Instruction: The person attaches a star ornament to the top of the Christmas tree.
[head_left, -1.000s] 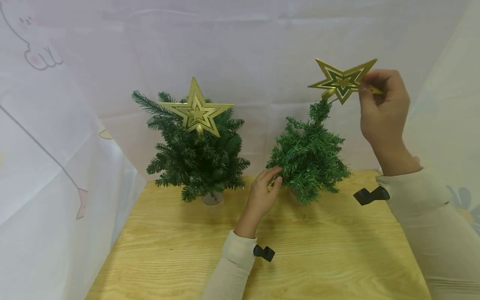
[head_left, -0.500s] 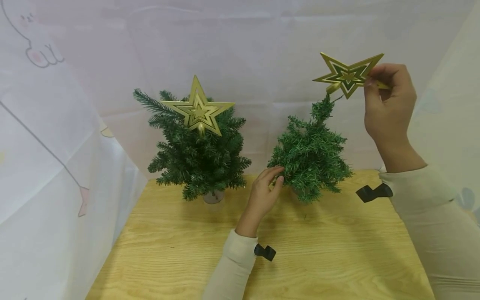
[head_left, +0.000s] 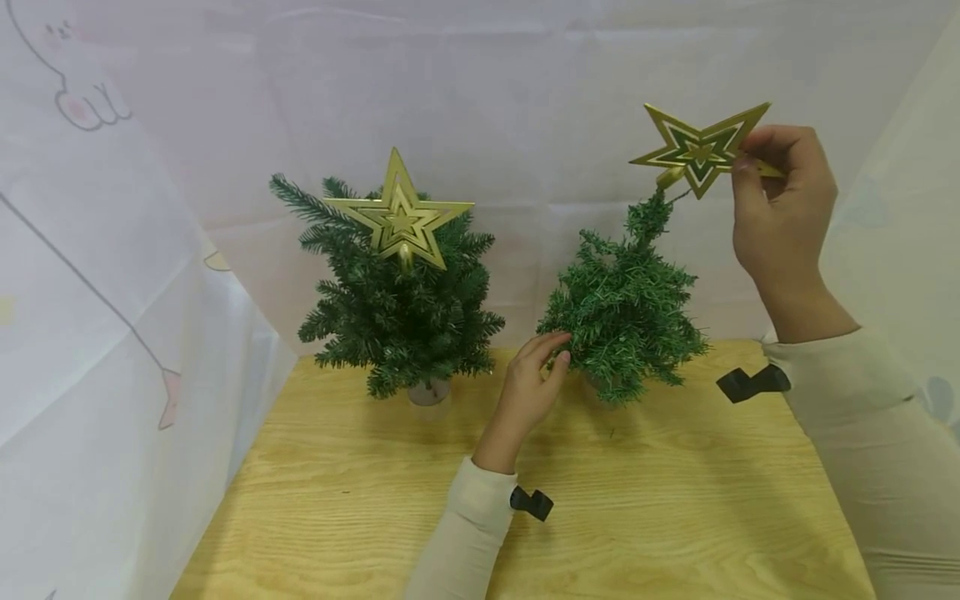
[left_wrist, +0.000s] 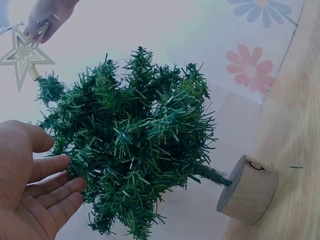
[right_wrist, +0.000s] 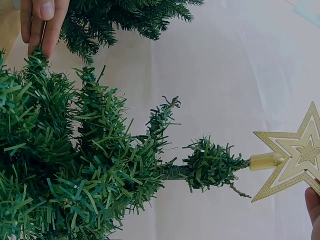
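Note:
My right hand (head_left: 787, 196) pinches a gold star tree topper (head_left: 701, 152) by one point, between thumb and fingers. The star is tilted, its tubular socket (right_wrist: 265, 161) right at the tip of the lighter green Christmas tree (head_left: 626, 308). In the right wrist view the thin wire tip (right_wrist: 245, 164) meets the socket's mouth. My left hand (head_left: 531, 385) has loosely bent fingers, their tips at the lower left branches of this tree. A round wooden base (left_wrist: 248, 190) carries its trunk.
A darker, fuller Christmas tree (head_left: 397, 325) stands to the left on the wooden table (head_left: 360, 517), bearing another gold star (head_left: 402, 218). White printed cloth (head_left: 517, 100) hangs close behind and at both sides.
My right hand and the star have shifted slightly up and to the right, the socket staying by the tree's tip. My left hand keeps its place at the branches.

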